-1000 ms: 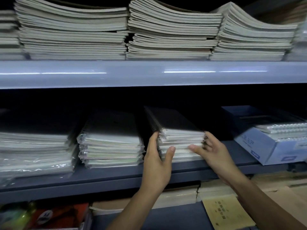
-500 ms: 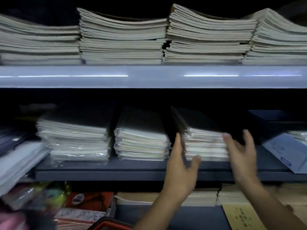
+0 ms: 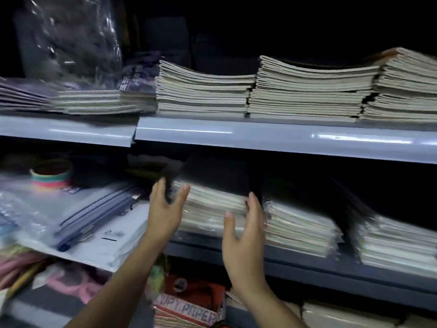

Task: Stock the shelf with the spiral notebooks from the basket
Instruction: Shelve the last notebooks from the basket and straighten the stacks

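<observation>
Three stacks of plastic-wrapped spiral notebooks with dark covers lie on the middle shelf (image 3: pixel 307 273): a left stack (image 3: pixel 212 209), a middle stack (image 3: pixel 300 228) and a right stack (image 3: pixel 397 247). My left hand (image 3: pixel 165 209) is at the left end of the left stack, fingers spread, thumb across its front edge. My right hand (image 3: pixel 246 237) is at that stack's right end, palm turned inward, fingers apart. Neither hand holds a notebook. The basket is not clearly in view.
The upper shelf (image 3: pixel 260 136) carries piles of thin exercise books (image 3: pixel 307 91). Left of the notebooks lie zip pouches (image 3: pixel 94 216) and a rainbow coil toy (image 3: pixel 50 177). Below sits a red pack of copy paper (image 3: pixel 189 311).
The view has swung left. Both hands left the right stack and now flank the left stack. The blue box at the right is out of view.
</observation>
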A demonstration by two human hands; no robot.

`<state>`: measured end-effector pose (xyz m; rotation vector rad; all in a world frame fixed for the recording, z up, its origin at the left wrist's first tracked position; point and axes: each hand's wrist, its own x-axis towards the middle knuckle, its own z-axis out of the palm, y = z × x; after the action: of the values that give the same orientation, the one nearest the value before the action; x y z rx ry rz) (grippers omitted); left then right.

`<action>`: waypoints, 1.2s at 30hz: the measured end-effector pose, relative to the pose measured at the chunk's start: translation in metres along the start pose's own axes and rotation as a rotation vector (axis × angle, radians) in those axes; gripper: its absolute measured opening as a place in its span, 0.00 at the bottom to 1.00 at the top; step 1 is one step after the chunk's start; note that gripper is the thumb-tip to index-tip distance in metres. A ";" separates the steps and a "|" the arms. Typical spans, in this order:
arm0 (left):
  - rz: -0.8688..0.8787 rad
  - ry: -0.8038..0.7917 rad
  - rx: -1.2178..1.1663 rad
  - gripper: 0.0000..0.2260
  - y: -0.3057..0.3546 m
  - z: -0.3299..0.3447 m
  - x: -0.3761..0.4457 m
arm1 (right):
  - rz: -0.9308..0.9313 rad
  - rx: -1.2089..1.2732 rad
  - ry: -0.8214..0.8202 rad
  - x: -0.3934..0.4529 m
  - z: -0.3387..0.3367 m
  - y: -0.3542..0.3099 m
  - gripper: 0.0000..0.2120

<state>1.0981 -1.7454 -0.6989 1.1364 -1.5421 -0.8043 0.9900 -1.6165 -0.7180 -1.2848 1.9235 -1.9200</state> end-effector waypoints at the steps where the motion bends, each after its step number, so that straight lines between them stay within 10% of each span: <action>1: -0.023 -0.051 -0.036 0.32 -0.004 0.000 0.005 | -0.014 -0.027 0.042 0.003 0.007 0.001 0.29; 7: 0.055 -0.014 -0.142 0.12 -0.012 0.002 0.008 | -0.050 -0.078 0.296 -0.005 0.024 0.023 0.16; 13: 0.035 -0.061 -0.231 0.30 -0.023 0.002 0.015 | 0.110 -0.024 0.209 0.000 0.030 0.019 0.38; 21: 0.067 -0.073 -0.236 0.20 -0.021 0.006 0.009 | 0.128 0.142 0.295 0.038 0.025 0.025 0.14; 29: 0.072 -0.250 -0.251 0.17 -0.047 -0.002 0.004 | 0.190 0.017 0.110 0.035 0.025 0.029 0.33; 36: 0.099 -0.293 -0.272 0.26 -0.054 0.000 -0.004 | 0.198 -0.014 0.156 0.037 0.028 0.034 0.28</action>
<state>1.1122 -1.7596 -0.7496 0.7625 -1.6515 -1.1123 0.9693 -1.6666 -0.7355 -0.9322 2.0520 -1.9597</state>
